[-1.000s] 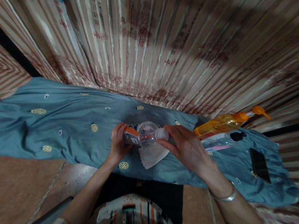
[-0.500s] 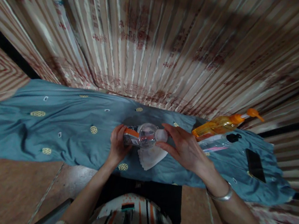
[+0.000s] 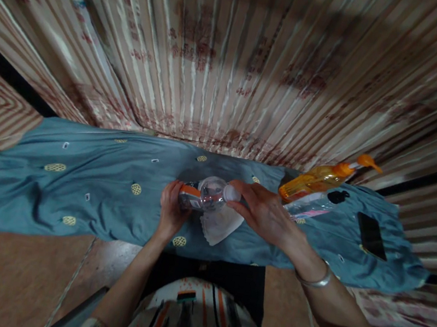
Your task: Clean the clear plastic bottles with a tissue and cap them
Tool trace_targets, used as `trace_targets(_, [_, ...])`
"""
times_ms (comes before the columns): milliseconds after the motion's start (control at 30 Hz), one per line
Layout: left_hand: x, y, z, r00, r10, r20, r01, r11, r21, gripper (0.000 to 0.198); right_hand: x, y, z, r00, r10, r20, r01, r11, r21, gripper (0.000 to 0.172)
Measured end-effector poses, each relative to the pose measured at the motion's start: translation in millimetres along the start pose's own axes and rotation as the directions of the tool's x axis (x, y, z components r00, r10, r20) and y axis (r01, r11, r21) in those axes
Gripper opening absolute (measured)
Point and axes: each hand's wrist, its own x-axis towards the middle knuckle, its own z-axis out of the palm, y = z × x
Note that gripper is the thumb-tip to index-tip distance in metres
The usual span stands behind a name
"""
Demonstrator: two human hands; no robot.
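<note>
A clear plastic bottle (image 3: 211, 194) with an orange and dark label is held over the cloth, its capped end toward the right. My left hand (image 3: 171, 211) wraps round the labelled lower part. At the other end, the fingers of my right hand (image 3: 264, 212) close on the white bottle cap (image 3: 232, 193). Below the bottle lies a whitish, crinkle-edged packet or cloth (image 3: 220, 227), partly covered by the bottle and my right hand; I cannot tell its exact kind.
A blue-green cloth (image 3: 104, 178) with pineapple prints covers the narrow table. To the right lie an orange pump bottle (image 3: 315, 181), a clear bottle with a black top (image 3: 313, 205) and a black phone (image 3: 371, 235). A striped curtain (image 3: 224, 76) hangs close behind.
The fingers of my right hand have moved from standing apart around the cap to gripping it. My left hand keeps its hold on the bottle. The view has shifted slightly.
</note>
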Motion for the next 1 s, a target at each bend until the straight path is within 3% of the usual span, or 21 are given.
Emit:
trace_targets(200, [2.4, -0.6, 0.0, 1.0, -0.009, -0.009, 0.008, 0.999, -0.032, 0.086, 4.7, -4.9, 6.1, 0.992, 0.126, -0.017, -0.124, 0.989, 0.081, 0.043])
trace_targets(333, [4.0, 0.8, -2.1, 0.998, -0.06, 0.0, 0.06, 0.998, -0.037, 0.086, -7.6, 6.3, 27.4, 0.963, 0.261, -0.069, -0.225, 0.916, 0.331, 0.054])
trace_targets(433, [7.0, 1.5, -5.7, 0.992, -0.126, 0.003, 0.126, 0.991, -0.044, 0.086, -31.6, 10.4, 69.1, 0.878, 0.461, -0.127, -0.344, 0.794, 0.501, 0.058])
trace_targets(500, [10.4, 1.7, -8.1, 0.984, -0.177, 0.006, 0.177, 0.983, -0.054, 0.086, -50.0, 4.1, 108.2, 0.821, 0.544, -0.172, -0.437, 0.793, 0.425, 0.057])
trace_targets(633, [14.9, 6.1, -6.4, 0.962, -0.272, 0.035, 0.274, 0.956, -0.1, 0.088, -73.0, -24.3, 182.7, 0.823, 0.563, -0.071, -0.551, 0.822, 0.143, 0.076])
trace_targets(700, [12.2, 12.3, -1.4, 0.948, -0.31, 0.072, 0.317, 0.938, -0.14, 0.088, -73.8, -33.4, 203.8, 0.805, 0.593, -0.03, -0.591, 0.805, 0.062, 0.07])
trace_targets(800, [2.4, 24.7, 7.0, 0.919, -0.361, 0.158, 0.388, 0.898, -0.206, 0.068, -68.0, -27.2, 209.9, 0.789, 0.613, -0.032, -0.607, 0.787, 0.114, 0.05])
trace_targets(867, [-4.0, 32.0, 10.2, 0.895, -0.397, 0.204, 0.439, 0.866, -0.239, 0.053, -63.4, -13.4, 201.7, 0.778, 0.623, -0.08, -0.58, 0.761, 0.292, 0.045])
trace_targets(933, [-7.3, 36.9, 11.0, 0.871, -0.43, 0.235, 0.484, 0.834, -0.267, 0.048, -58.2, -0.7, 187.3, 0.724, 0.673, -0.148, -0.521, 0.676, 0.521, 0.036])
trace_targets(1000, [-7.5, 40.1, 10.9, 0.85, -0.46, 0.256, 0.521, 0.802, -0.292, 0.048, -49.4, 3.8, 167.9, 0.674, 0.716, -0.181, -0.458, 0.598, 0.658, 0.039])
